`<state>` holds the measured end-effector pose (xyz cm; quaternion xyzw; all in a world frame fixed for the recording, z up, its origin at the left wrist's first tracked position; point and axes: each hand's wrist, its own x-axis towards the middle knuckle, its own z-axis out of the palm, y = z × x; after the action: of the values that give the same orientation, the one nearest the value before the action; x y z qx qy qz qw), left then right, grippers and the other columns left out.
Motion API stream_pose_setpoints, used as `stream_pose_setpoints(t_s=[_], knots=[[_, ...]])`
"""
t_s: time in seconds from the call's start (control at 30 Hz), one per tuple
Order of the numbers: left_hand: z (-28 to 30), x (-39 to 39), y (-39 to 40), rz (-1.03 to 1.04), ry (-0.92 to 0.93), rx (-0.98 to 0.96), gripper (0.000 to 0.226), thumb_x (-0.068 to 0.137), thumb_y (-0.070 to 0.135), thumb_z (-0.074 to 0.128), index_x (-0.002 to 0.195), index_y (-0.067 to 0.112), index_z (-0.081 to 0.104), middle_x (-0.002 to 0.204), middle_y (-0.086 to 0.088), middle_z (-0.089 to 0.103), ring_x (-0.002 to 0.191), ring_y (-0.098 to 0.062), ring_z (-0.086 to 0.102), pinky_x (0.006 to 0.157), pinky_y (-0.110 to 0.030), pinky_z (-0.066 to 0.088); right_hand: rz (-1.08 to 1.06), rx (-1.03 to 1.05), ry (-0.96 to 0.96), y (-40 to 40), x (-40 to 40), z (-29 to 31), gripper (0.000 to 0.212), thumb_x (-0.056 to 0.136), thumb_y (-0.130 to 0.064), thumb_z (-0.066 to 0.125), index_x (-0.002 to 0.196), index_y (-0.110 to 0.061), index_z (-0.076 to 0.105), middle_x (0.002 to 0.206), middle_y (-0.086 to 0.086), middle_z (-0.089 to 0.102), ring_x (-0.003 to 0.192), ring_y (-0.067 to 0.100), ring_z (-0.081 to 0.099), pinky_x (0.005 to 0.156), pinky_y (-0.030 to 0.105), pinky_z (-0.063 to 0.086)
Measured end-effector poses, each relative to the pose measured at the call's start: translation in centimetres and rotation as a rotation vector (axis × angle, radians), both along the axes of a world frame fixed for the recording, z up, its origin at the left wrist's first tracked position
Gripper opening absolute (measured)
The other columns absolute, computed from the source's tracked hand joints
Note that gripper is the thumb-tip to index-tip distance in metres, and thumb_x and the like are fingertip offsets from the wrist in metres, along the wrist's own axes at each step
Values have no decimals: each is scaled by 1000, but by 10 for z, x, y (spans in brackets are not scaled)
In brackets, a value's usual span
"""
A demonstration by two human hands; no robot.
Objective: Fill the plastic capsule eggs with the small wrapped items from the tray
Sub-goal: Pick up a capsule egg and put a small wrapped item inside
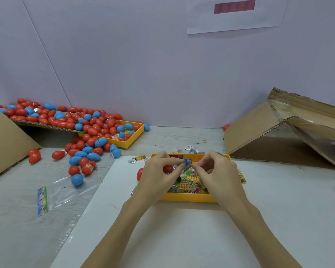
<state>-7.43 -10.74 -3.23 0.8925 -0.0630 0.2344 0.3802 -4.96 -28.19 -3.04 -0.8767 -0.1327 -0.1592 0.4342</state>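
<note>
While you hold both hands over the yellow tray (184,198) so spills drop back in, your left hand (159,171) cups a red capsule egg (167,168) and both sets of fingers (198,166) pinch a blue wrapped item (187,163), likely readying it for that egg.

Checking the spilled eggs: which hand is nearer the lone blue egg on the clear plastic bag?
Left. The left hand is to the right of the blue egg; the right hand lies further right.
</note>
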Motion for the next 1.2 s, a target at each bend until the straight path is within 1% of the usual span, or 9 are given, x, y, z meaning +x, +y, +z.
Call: stream_pose_setpoints(t_s=[0.1, 0.2, 0.4, 0.5, 0.63, 0.8, 0.9, 1.1, 1.2], knots=[[1, 0, 1, -13, 20, -74, 11, 90, 33, 75, 97, 26, 79, 85, 7, 62, 83, -9, 59, 69, -21, 47, 52, 154, 41, 2, 1, 0, 4, 95, -22, 70, 97, -19, 69, 80, -6, 70, 74, 8, 67, 66, 14, 51], [4, -1, 0, -71, 34, -141, 7, 90, 39, 71, 91, 34, 76, 83, 7, 62, 82, -9, 59, 68, -16, 43, 209, 366, 198, 5, 1, 1, 18, 97, -25, 69, 115, -22, 72, 89, -3, 77, 84, 10, 74, 73, 23, 60], [3, -2, -1, -96, -4, -97, 12, 92, 30, 72, 99, 23, 80, 82, 6, 60, 80, -8, 58, 66, -13, 41, 309, 686, 398, 5, -5, 5, 15, 92, -8, 72, 107, -12, 72, 77, 11, 78, 69, 21, 77, 64, 20, 59], [4, -4, 1, -131, 47, -95, 21, 95, 29, 69, 116, 27, 72, 92, 9, 63, 88, -7, 59, 72, -14, 46, 324, 709, 420, 4, -7, 8, 14, 93, -7, 71, 103, -16, 71, 79, 11, 78, 71, 21, 77, 65, 19, 59], [12, -6, 3, -257, 304, -423, 22, 104, 17, 54, 124, 28, 51, 113, 0, 63, 99, -13, 61, 77, -17, 50, 231, 707, 378, 1, -4, 6, 9, 94, -4, 70, 101, -8, 72, 78, 12, 78, 73, 24, 77, 64, 23, 61], [15, -9, 4, -364, 228, -513, 17, 95, 4, 68, 108, 14, 67, 114, -6, 67, 108, -20, 68, 92, -28, 55, 172, 713, 348, -1, -4, 6, 7, 92, -13, 74, 95, -6, 75, 78, 12, 77, 72, 23, 76, 63, 25, 61], [18, -10, 2, -383, 219, -573, 11, 92, 16, 74, 102, 17, 72, 109, -5, 70, 106, -20, 70, 87, -24, 55, 155, 707, 344, 0, -4, 8, 10, 90, -18, 76, 93, -8, 76, 78, 10, 76, 74, 22, 76, 61, 23, 60], [17, -9, -3, -294, 213, -636, 65, 83, 12, 83, 136, 31, 52, 114, 2, 73, 112, -22, 70, 95, -38, 58, 156, 760, 331, 0, -7, 11, 13, 91, -19, 75, 96, -7, 74, 75, 9, 77, 66, 20, 76, 58, 20, 58], [18, -9, -3, -279, 228, -607, 62, 84, 15, 81, 137, 33, 52, 119, 6, 72, 113, -21, 69, 96, -46, 58, 153, 761, 315, 0, -6, 11, 12, 92, -19, 74, 97, -8, 74, 76, 8, 78, 68, 20, 76, 58, 19, 57]])
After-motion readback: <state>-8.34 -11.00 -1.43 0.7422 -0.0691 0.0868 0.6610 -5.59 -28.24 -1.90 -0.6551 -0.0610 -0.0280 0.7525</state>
